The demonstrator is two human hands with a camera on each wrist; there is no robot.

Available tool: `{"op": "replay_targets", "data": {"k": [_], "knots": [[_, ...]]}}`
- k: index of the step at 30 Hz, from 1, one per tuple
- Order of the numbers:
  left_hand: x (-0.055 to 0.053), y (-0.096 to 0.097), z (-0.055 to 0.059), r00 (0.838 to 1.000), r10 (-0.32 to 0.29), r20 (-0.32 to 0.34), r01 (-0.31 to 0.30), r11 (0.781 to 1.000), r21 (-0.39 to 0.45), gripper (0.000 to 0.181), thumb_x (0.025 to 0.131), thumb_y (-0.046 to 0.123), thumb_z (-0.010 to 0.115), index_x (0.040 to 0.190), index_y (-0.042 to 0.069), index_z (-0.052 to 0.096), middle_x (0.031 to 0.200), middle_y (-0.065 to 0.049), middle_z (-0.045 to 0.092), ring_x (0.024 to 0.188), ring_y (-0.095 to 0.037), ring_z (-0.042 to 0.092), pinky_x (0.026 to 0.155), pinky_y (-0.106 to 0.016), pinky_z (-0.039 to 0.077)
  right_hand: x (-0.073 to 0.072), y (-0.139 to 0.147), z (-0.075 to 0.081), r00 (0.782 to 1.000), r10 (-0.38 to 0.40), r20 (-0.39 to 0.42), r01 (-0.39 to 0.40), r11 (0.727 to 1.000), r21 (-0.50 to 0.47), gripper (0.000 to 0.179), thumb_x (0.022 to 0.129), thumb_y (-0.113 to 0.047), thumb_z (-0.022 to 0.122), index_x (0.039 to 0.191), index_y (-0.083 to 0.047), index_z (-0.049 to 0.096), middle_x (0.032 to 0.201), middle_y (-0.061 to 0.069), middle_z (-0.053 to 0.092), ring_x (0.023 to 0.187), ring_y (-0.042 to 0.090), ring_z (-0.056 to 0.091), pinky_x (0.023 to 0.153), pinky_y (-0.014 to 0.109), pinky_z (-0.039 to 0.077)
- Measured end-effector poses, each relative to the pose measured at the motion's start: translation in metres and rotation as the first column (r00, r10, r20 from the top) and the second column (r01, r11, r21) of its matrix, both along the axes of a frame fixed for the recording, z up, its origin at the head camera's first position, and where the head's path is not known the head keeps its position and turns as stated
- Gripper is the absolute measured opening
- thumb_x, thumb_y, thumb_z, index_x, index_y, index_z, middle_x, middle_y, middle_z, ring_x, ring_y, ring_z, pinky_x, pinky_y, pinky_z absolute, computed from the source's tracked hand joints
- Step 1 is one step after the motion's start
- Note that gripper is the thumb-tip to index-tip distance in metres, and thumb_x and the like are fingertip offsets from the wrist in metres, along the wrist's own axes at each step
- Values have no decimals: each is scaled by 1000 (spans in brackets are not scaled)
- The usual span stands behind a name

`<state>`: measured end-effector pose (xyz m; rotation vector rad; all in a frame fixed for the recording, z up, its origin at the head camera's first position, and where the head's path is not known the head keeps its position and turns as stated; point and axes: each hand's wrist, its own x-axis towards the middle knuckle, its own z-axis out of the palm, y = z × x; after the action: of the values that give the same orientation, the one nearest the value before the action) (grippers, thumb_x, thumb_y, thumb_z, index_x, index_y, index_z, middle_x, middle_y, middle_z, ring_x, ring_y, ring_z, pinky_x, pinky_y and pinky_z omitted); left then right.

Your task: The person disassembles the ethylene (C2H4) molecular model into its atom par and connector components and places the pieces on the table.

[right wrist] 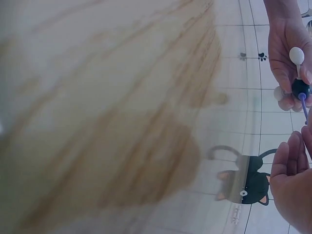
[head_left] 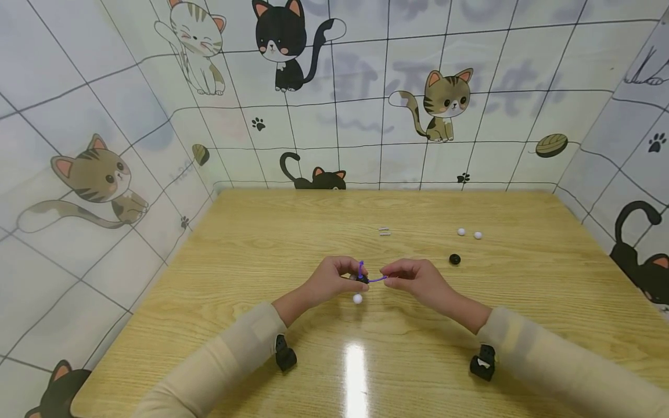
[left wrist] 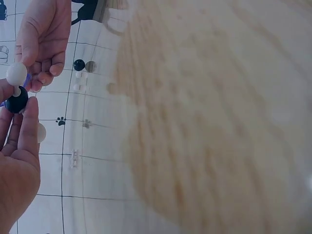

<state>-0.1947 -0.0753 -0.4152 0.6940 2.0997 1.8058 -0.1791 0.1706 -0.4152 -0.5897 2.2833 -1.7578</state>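
My left hand point(head_left: 330, 276) grips a black ball point(head_left: 363, 279) between thumb and fingers, over the middle of the table. A white ball point(right wrist: 296, 55) joins the black one by a short pale stem in the right wrist view. Another white ball point(right wrist: 279, 93) shows on its other side, partly behind the fingers. Two purple flexible sticks extend from the black ball: one point(head_left: 361, 267) points up past the left fingers, the other point(head_left: 376, 280) runs right. My right hand point(head_left: 415, 280) pinches the far end of that second stick with thumb and fingertips.
Behind the right hand lie a loose black ball point(head_left: 455, 259) and two white balls point(head_left: 469, 234). A pair of small pale sticks point(head_left: 384, 231) lies farther back in the middle. Cat-print sheets point(head_left: 366, 116) enclose the wooden table point(head_left: 251, 232).
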Motion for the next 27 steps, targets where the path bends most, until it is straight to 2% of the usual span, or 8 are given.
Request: {"op": "replay_targets", "data": {"k": [5, 10, 17, 23, 27], "knots": [[1, -1, 0, 1000, -2, 22, 1, 1000, 25, 17, 81, 4, 79, 94, 0, 69, 95, -7, 68, 85, -17, 61, 75, -28, 51, 0, -3, -1, 1000, -5, -9, 5, 1000, 19, 31, 91, -11, 69, 114, 9, 65, 108, 16, 67, 91, 15, 65, 79, 31, 55], [0, -3, -2, 1000, -3, 20, 2, 999, 37, 16, 81, 5, 79, 95, 2, 71, 98, -7, 69, 87, -16, 60, 76, -29, 52, 0, -5, -1, 1000, 2, -27, -2, 1000, 10, 28, 91, -10, 69, 112, 9, 67, 107, 16, 67, 92, 14, 65, 80, 29, 55], [-2, -4, -2, 1000, 7, 3, -7, 1000, 9, 21, 83, 10, 79, 99, -1, 72, 100, -6, 71, 92, -19, 63, 80, -31, 53, 0, -7, 1, 997, -20, -78, 22, 999, 25, 21, 90, -11, 71, 105, 3, 72, 100, 12, 70, 87, 15, 65, 77, 36, 55], [-3, -5, -1, 1000, 20, 0, -20, 1000, -13, 28, 83, 10, 79, 104, -6, 71, 99, -5, 72, 98, -20, 65, 79, -32, 54, 2, -7, 6, 995, -37, -87, 41, 998, 48, 16, 88, -13, 74, 100, -3, 76, 97, 9, 71, 85, 15, 65, 74, 30, 55], [-3, -4, -1, 1000, 20, -17, -21, 1000, -21, 26, 82, 10, 80, 102, -5, 72, 97, -5, 72, 98, -20, 66, 79, -32, 55, 2, -6, 8, 996, -35, -86, 41, 997, 70, 15, 87, -12, 75, 98, -4, 76, 95, 8, 71, 84, 16, 66, 73, 32, 56]]}}
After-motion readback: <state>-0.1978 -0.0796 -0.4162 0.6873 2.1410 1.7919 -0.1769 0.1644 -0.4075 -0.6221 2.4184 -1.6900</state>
